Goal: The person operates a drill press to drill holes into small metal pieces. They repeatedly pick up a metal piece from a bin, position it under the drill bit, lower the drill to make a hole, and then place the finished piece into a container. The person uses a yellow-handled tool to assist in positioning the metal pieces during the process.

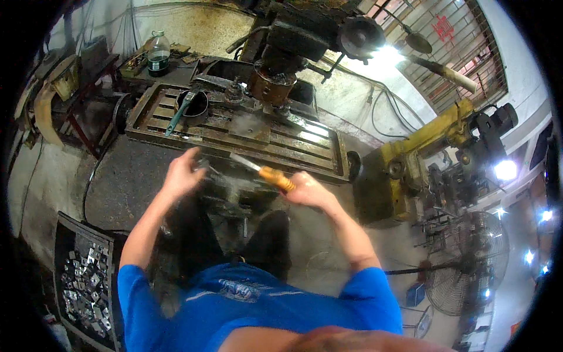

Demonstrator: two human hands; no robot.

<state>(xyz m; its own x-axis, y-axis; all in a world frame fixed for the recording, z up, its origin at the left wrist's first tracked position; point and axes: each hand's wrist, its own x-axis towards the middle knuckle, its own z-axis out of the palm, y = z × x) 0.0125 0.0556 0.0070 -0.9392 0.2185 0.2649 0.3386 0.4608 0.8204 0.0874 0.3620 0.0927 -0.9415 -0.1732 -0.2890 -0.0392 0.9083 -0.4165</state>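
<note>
My right hand [308, 190] is closed around the yellow ribbed handle of a file-like tool [274, 177]. Its narrow metal blade points up and left toward my other hand. My left hand [183, 175], slightly blurred, pinches a small metal part [201, 163] in front of the machine table's near edge. The tip of the blade is apart from that part. Beyond both hands lies the slotted machine table [311, 154], with a brush with a green handle [180, 115] resting across a dark round pan [198, 105].
A machine head [273, 82] hangs over the table. At lower left is a black crate [108, 246] of small metal parts. A bottle of dark liquid [158, 56] stands at the back left. To the right are a yellow machine [375, 176] and a large fan [463, 264].
</note>
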